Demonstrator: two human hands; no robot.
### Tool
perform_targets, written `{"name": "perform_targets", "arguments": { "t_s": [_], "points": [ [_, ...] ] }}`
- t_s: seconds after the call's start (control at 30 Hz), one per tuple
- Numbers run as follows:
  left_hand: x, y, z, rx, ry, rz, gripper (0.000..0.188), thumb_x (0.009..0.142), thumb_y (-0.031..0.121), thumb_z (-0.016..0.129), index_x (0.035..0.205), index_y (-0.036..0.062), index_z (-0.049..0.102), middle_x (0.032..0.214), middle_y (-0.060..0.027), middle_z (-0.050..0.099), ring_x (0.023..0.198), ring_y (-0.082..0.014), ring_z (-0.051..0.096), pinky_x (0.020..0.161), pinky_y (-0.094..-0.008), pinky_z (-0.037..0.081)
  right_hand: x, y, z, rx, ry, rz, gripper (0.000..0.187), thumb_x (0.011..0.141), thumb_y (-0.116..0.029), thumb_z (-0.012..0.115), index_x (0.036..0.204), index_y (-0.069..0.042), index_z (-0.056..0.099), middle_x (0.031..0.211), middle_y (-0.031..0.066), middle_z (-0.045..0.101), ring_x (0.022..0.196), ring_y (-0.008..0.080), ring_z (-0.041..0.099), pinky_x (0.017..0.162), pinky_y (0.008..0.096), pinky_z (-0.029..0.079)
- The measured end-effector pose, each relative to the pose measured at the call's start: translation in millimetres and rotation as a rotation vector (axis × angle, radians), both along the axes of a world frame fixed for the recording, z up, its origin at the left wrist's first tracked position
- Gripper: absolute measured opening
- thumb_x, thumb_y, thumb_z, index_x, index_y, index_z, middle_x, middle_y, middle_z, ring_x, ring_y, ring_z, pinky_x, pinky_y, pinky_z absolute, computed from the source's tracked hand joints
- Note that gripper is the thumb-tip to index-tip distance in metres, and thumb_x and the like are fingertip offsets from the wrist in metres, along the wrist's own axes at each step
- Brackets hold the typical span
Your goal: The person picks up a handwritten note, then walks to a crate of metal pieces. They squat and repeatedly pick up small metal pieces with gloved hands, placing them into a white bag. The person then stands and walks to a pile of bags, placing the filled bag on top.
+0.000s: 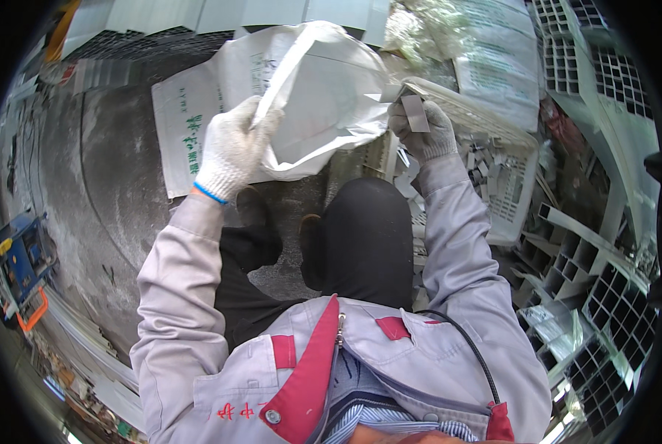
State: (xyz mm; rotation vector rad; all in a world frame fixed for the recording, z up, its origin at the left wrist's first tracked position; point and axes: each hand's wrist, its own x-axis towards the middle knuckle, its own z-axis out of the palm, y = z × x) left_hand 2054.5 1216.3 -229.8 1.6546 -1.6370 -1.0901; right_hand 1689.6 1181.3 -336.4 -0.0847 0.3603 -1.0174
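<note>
My left hand (233, 145), in a white knitted glove, is closed on the near-left rim of a white woven sack (320, 103). The sack's mouth is spread wide, and its printed side lies over toward the left. At the sack's right edge is my gloved right hand (436, 132), with a small flat grey metal piece (415, 114) gripped in its fingers. Whether those fingers also pinch the sack rim I cannot tell. Just right of that hand stands a white plastic crate (531, 152) holding several small metal pieces (486, 166).
Stacked hollow square metal profiles (623, 318) stand along the right side. Full white sacks (497, 66) sit behind the crate. Long pale metal panels (160, 15) run across the back. On the far left, a blue machine (26, 251) rests on the grey concrete floor (109, 170).
</note>
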Motion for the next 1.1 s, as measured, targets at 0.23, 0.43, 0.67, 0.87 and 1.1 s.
{"name": "perform_targets", "arguments": {
  "t_s": [0.23, 0.43, 0.67, 0.87, 1.1],
  "points": [
    [2, -2, 7, -0.035, -0.095, -0.055, 0.037, 0.109, 0.034, 0.07, 0.122, -0.0001, 0.077, 0.085, -0.0161, 0.076, 0.077, -0.0212, 0.07, 0.072, -0.0362, 0.056, 57, -34, -7, 0.026, 0.348, 0.159, 0.037, 0.093, -0.004, 0.063, 0.128, 0.009, 0.068, 0.103, 0.0162, 0.075, 0.087, 0.0254, 0.075, 0.073, 0.0388, 0.064],
    [4, -2, 4, 0.002, -0.086, -0.048, 0.038, 0.109, 0.036, 0.07, 0.124, 0.002, 0.077, 0.086, -0.0164, 0.078, 0.077, -0.0221, 0.071, 0.073, -0.0365, 0.057, 86, -45, -19, 0.144, 0.464, 0.253, 0.034, 0.094, -0.002, 0.064, 0.126, 0.009, 0.068, 0.102, 0.0162, 0.075, 0.077, 0.0209, 0.073, 0.065, 0.0345, 0.063],
    [-4, -1, 2, 0.075, 0.017, 0.024, 0.042, 0.108, 0.039, 0.074, 0.123, 0.0001, 0.079, 0.08, -0.0102, 0.077, 0.075, -0.012, 0.073, 0.068, -0.0342, 0.057, 131, -33, -3, -0.366, 1.111, 0.539, 0.076, 0.087, -0.032, 0.085, 0.149, 0.004, 0.063, 0.129, 0.02, 0.076, 0.115, 0.0297, 0.074, 0.103, 0.0401, 0.06],
    [-9, 0, 9, 0.043, 0.038, -0.006, 0.042, 0.113, 0.035, 0.07, 0.124, -0.0052, 0.077, 0.087, -0.0017, 0.071, 0.081, -0.0063, 0.059, 0.071, -0.026, 0.049, 71, 2, 20, -0.425, 1.16, 0.025, 0.051, 0.094, -0.015, 0.077, 0.143, 0.0, 0.071, 0.126, 0.0139, 0.078, 0.113, 0.0213, 0.075, 0.103, 0.0331, 0.059],
    [-6, 2, 0, 0.087, 0.053, 0.054, 0.044, 0.113, 0.035, 0.07, 0.126, -0.0058, 0.076, 0.089, -0.0005, 0.068, 0.084, -0.0062, 0.055, 0.073, -0.0253, 0.046, -181, 70, -52, 0.264, 1.938, -0.489, 0.034, 0.089, -0.012, 0.08, 0.121, -0.003, 0.082, 0.112, 0.0092, 0.081, 0.097, 0.0185, 0.074, 0.084, 0.0328, 0.059]
  ]
}}
